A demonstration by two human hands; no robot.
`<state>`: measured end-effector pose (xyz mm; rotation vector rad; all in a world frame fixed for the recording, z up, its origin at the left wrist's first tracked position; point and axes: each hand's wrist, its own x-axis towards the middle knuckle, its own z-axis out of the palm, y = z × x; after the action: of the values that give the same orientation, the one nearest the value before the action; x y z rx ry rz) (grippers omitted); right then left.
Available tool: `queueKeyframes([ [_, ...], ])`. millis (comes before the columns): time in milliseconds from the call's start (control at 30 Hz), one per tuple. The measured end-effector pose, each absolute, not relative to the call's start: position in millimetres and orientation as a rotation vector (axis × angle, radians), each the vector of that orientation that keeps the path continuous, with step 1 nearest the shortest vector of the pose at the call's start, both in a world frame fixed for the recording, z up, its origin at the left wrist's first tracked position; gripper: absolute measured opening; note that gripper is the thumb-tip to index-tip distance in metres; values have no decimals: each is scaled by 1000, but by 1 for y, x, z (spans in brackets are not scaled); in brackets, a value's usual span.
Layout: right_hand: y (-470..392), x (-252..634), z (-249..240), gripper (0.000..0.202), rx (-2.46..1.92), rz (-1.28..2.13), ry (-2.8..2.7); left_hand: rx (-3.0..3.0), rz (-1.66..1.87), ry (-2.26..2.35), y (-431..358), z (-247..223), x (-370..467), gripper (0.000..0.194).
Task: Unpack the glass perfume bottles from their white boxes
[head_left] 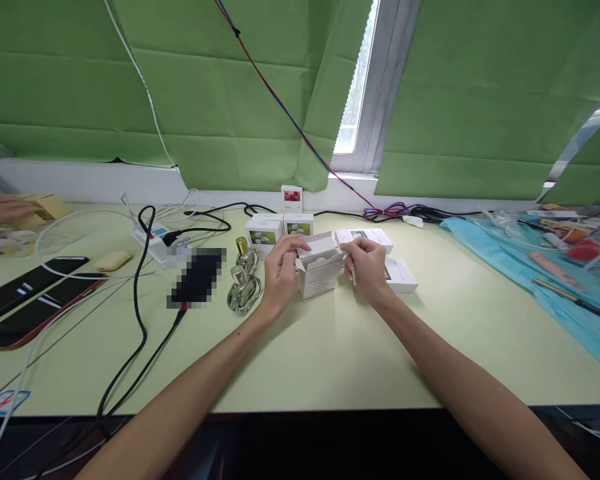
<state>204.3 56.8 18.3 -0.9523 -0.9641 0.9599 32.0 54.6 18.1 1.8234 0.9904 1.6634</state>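
Note:
An open white box (321,277) is held between both hands above the table, its top flaps raised. My left hand (281,270) grips its left side, with fingers over the top edge. At the right flap, my right hand (367,265) pinches the box's edge. Two glass bottles, one with a gold cap (249,259) and one with a silvery cap (244,293), stand left of my left hand. Behind are white boxes with flower pictures (263,233) (299,225). Two more white boxes lie by my right hand, one behind it (380,239) and one beside it (404,277).
Phones (33,283), a power strip (153,243) and black cables (137,293) occupy the left. Another person's hand (0,208) is at the far left, near a yellowish box (50,207). A blue sheet (510,267) with various items lies right. A small box (292,198) stands by the wall.

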Motion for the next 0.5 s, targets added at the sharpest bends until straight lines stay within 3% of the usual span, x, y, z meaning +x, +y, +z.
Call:
queueKeyframes([
  [500,62,206,16,21,-1008,946,-979,1957,1495,944,51,18,39,27],
])
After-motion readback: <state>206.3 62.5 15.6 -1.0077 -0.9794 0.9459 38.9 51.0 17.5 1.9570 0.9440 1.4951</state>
